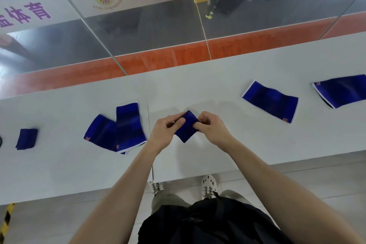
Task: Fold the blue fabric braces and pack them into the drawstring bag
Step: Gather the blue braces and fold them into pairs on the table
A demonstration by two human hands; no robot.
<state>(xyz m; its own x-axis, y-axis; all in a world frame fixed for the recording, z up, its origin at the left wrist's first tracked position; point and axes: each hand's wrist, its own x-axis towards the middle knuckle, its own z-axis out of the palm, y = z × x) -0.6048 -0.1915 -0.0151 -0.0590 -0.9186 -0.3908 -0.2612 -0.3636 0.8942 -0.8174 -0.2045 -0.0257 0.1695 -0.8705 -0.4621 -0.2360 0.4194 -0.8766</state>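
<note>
head view, your left hand [165, 131] and right hand [213, 129] are pinching a small folded blue brace [186, 128] above the white bench [217, 89], four flat braces lying around, another folded one [26, 138] sitting far left

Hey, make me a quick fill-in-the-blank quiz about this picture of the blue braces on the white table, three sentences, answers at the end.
1. The folded brace in the middle is held by ____ hands, the left hand and the right hand.
2. To the person's left, two flat braces lie ____ each other.
3. The small folded brace lies at the far ____ of the white table.

Answers: both; overlapping; left
</note>
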